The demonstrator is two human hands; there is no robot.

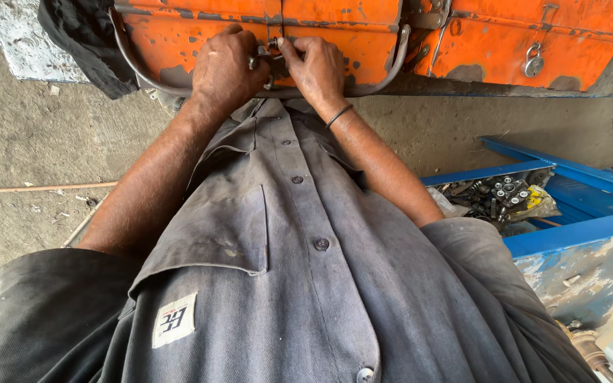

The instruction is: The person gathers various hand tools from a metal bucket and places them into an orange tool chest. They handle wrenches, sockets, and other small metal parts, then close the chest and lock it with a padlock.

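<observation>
In the head view the person leans over an orange metal toolbox whose chipped, rusty front faces the camera, with a curved metal carrying handle looping along its lower edge. Both hands meet at the middle of the box front, where a small metal padlock hangs at the latch. The left hand is curled with its fingers closed around the left side of the lock body, and the right hand pinches at the top of it with thumb and forefinger; whether a key sits between those fingers cannot be told. Judging by the grip, the step in hand is working the lock at the latch, and the next move likely calls for a steady hold on the body while the other fingers turn or pull. A second orange box with its own padlock stands just beside, to the right. Lower right, a blue tray holds a jumble of bolts and small metal parts. A dark cloth lies at the upper left.
</observation>
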